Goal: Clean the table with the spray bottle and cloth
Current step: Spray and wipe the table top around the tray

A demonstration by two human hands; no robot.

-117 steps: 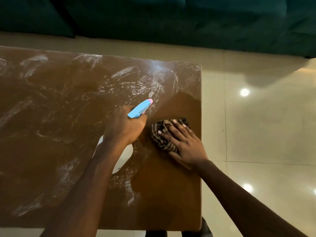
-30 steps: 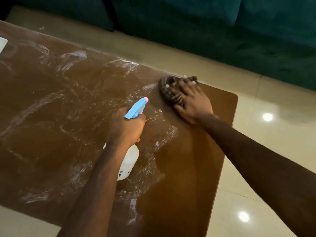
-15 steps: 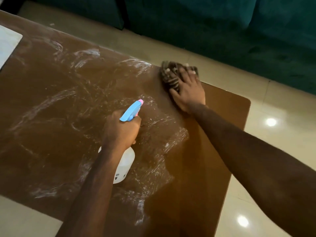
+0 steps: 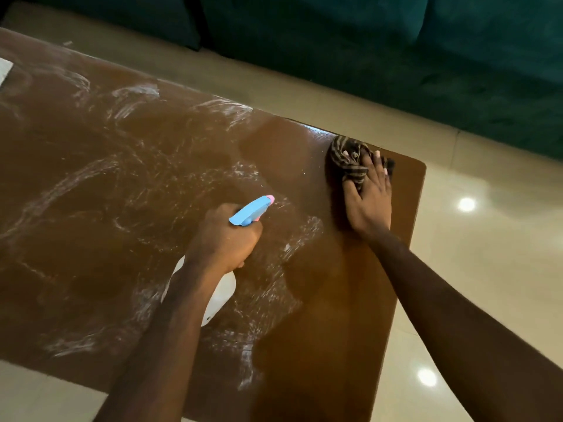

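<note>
A brown wooden table point(image 4: 91, 184) fills the left and middle, streaked with white smears; its right strip looks wiped and glossy. My left hand point(image 4: 224, 239) grips the neck of a white spray bottle point(image 4: 221, 295) with a blue trigger head and pink nozzle, held over the middle of the table. My right hand point(image 4: 368, 197) presses flat, fingers spread, on a crumpled brown striped cloth point(image 4: 345, 161) near the table's far right corner. The bottle's body is partly hidden by my left forearm.
A dark green sofa point(image 4: 396, 50) runs along the back. Glossy cream floor tiles point(image 4: 487, 269) lie to the right and beyond the table, with light reflections. A white flat object point(image 4: 4, 71) shows at the table's far left edge.
My right hand has slid the cloth to the right along the far edge, toward the corner. My left hand still holds the spray bottle in about the same place.
</note>
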